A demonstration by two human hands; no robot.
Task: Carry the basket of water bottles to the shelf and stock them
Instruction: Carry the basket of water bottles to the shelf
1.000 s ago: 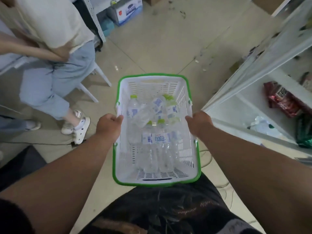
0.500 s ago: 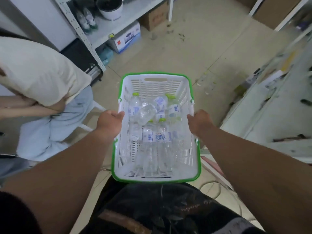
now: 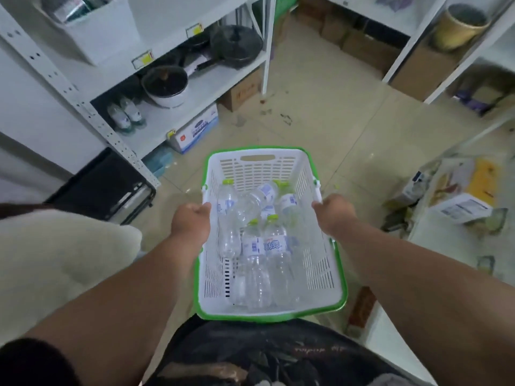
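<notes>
1. A small shop or its stockroom: white metal shelving (image 3: 83, 107) carries yellow price tags (image 3: 145, 59) on the shelf edges.
2. Goods sit in rows: black pans (image 3: 235, 45), a pot (image 3: 165, 84), 2 bottles (image 3: 126, 115).
3. Cardboard cartons (image 3: 242, 91) stand on the tiled floor (image 3: 334, 121).

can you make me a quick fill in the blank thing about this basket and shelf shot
1. The white basket has a rim coloured ____.
2. The left hand and right hand each grip a long ____ of the basket.
3. The water bottles in the basket have caps coloured ____.
4. On the white shelf at the upper left, two bottles stand beside a ____ with a dark lid.

Missing words: green; side; green; pot
</notes>
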